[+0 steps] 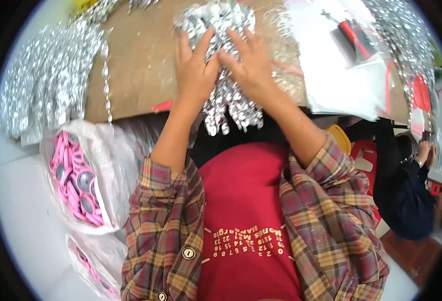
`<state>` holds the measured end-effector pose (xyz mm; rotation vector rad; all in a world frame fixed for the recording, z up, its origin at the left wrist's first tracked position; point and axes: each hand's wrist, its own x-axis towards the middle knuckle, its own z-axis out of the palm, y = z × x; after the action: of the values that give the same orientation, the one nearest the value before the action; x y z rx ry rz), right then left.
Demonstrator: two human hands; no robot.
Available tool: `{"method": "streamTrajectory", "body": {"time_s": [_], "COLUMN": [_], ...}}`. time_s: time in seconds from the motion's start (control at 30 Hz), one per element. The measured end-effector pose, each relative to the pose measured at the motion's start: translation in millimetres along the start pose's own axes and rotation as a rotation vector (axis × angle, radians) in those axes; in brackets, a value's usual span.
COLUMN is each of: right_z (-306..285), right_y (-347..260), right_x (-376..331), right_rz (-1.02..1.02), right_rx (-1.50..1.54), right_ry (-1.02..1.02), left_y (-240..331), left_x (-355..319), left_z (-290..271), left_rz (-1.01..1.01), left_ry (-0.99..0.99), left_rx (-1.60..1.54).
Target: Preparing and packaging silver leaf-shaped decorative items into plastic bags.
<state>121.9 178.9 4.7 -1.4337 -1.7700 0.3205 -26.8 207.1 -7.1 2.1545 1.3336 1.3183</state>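
Note:
A bundle of shiny silver tinsel strands (231, 108) lies on the brown table in front of me, its bunched top farther away and its loose ends hanging over the near edge. My left hand (196, 65) rests on the left side of the bundle, fingers spread. On the right side my right hand (253, 67) presses down, its fingers stretched out and slightly blurred. Both thumbs meet near the middle of the strands. Part of the tinsel is hidden beneath the hands.
Thick silver tinsel (50, 75) drapes over the table's left end, and more (401, 30) hangs at the right. White plastic sheets (336, 90) lie right, under a red-and-black tool (354, 40). A bag of pink-rimmed round pieces (73, 175) stands lower left. Another person (411, 200) is at far right.

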Motion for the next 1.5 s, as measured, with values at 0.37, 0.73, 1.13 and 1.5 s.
{"method": "streamTrajectory", "body": {"time_s": [0.37,0.73,1.13,1.5], "right_z": [-13,-54,-239,-192], "right_y": [0,-1,138,127], "right_x": [2,4,29,-6], "right_rz": [0.026,-0.102,0.180,0.199], "right_rx": [0.065,0.103,-0.115,-0.749], "right_ry": [-0.028,0.130,0.362,0.525], "left_y": [11,20,20,67], "left_x": [8,8,-3,-20], "left_z": [-18,-34,-78,-94], "left_rz": [-0.151,-0.272,-0.222,-0.319], "left_ry": [-0.079,-0.098,-0.006,0.065], "left_rx": [-0.188,-0.207,-0.169,-0.301]}}
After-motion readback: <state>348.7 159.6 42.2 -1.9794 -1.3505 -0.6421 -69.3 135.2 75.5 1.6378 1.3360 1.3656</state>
